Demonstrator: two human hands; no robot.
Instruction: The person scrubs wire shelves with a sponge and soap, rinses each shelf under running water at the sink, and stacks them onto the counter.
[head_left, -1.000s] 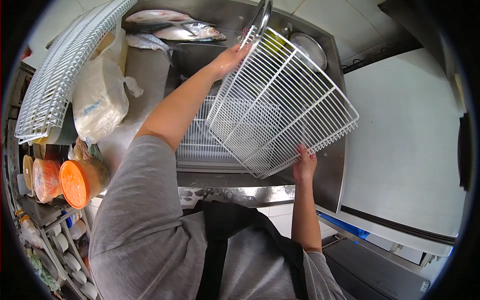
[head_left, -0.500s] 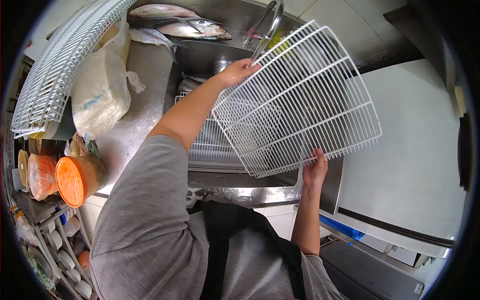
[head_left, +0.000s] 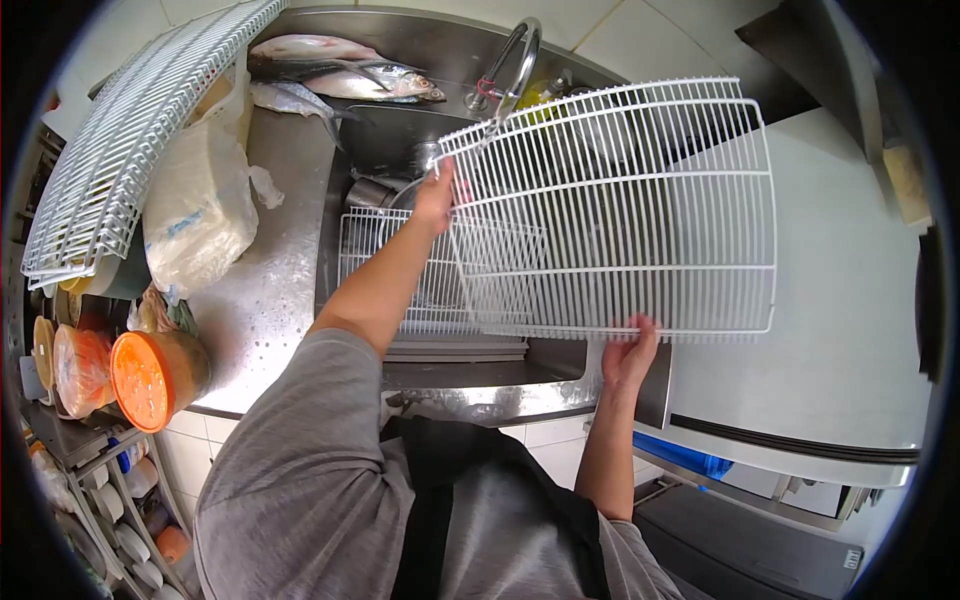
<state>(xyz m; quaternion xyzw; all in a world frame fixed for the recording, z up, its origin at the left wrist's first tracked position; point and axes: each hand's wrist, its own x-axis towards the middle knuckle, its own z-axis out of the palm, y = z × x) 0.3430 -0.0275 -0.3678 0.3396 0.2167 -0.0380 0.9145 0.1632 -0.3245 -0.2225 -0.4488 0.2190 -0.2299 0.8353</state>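
Note:
A white wire shelf rack (head_left: 620,269) is held up over the right part of the steel sink (head_left: 480,373), tilted toward me. My left hand (head_left: 436,197) grips its left edge near the upper corner. Along the bottom edge, my right hand (head_left: 632,352) has its fingertips closed on the wires. Beneath, a second white wire rack (head_left: 400,300) lies in the sink, partly covered by the held one. Metal containers (head_left: 372,193) sit behind it in the basin. The curved faucet (head_left: 530,60) rises just behind the held rack.
Several whole fish (head_left: 370,82) lie at the back left. More wire racks (head_left: 130,130) lean at the left beside a plastic-wrapped block (head_left: 200,205). An orange-lidded tub (head_left: 142,382) stands on the near left side. A pale flat surface (head_left: 810,290) borders the sink on the right.
The held rack has turned clockwise, its long bars now nearly level, and shifted slightly right. My left hand has moved left and down along its edge; my right hand stays near the bottom edge.

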